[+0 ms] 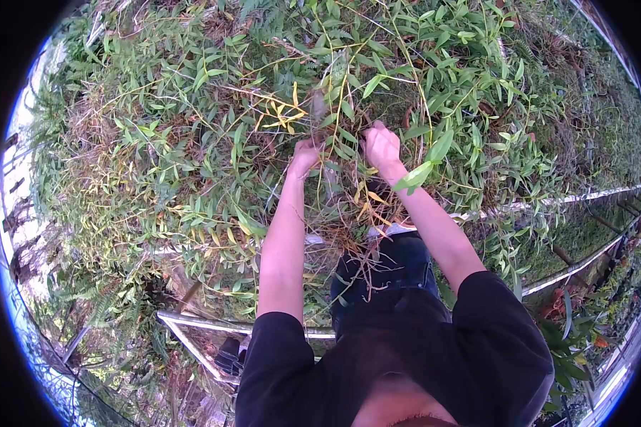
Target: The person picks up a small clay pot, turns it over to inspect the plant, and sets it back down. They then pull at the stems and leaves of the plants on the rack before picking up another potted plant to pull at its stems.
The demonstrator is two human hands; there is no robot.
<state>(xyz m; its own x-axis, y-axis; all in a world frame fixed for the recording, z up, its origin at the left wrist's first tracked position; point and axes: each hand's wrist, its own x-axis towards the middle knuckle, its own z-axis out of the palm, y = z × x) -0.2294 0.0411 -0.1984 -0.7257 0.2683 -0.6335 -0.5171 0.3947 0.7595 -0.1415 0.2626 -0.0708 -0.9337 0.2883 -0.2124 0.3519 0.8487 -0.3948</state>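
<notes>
My left hand point(305, 156) is closed among thin stems, its fingertips partly hidden by leaves. To its right, my right hand point(382, 146) makes a closed fist, also on stems, though the exact grip is hard to see. Between and above both hands stand leafy green plant stems point(345, 110). Below them hangs a tangle of dry brown roots and twigs point(349, 235), with a few yellowed leaves point(374, 206). A sprig of yellow leaves point(281, 116) is up and left of my left hand. Broad green leaves point(424, 171) overlap my right forearm.
A dense bed of leafy plants point(185, 156) spreads ahead and to both sides. Its pale frame edge point(548, 201) runs across near my waist. Another light rail point(577, 267) lies to the right, and a metal frame corner point(167, 318) to the lower left.
</notes>
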